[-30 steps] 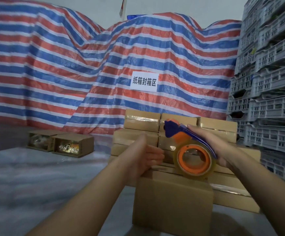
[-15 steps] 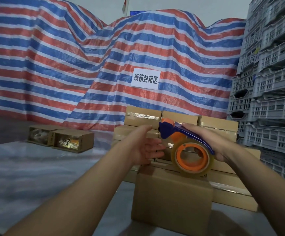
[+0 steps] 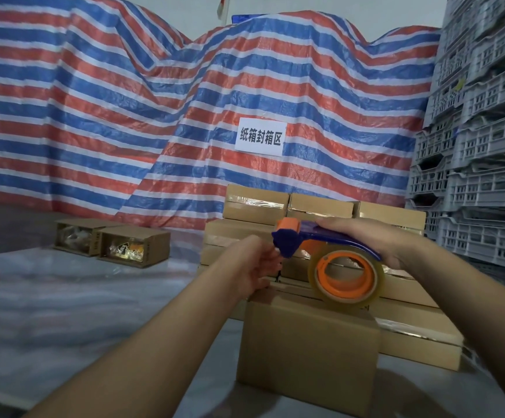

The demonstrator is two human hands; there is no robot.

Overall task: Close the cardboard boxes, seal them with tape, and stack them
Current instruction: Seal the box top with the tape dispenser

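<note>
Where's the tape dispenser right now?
The tape dispenser is in the head view, right of centre, gripped by the right hand just above the nearest cardboard box, with the left hand at its front end.

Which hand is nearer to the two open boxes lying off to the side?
Left. The left hand is at the tape dispenser's front end, toward the open boxes; the right hand grips the handle, farther away.
</note>
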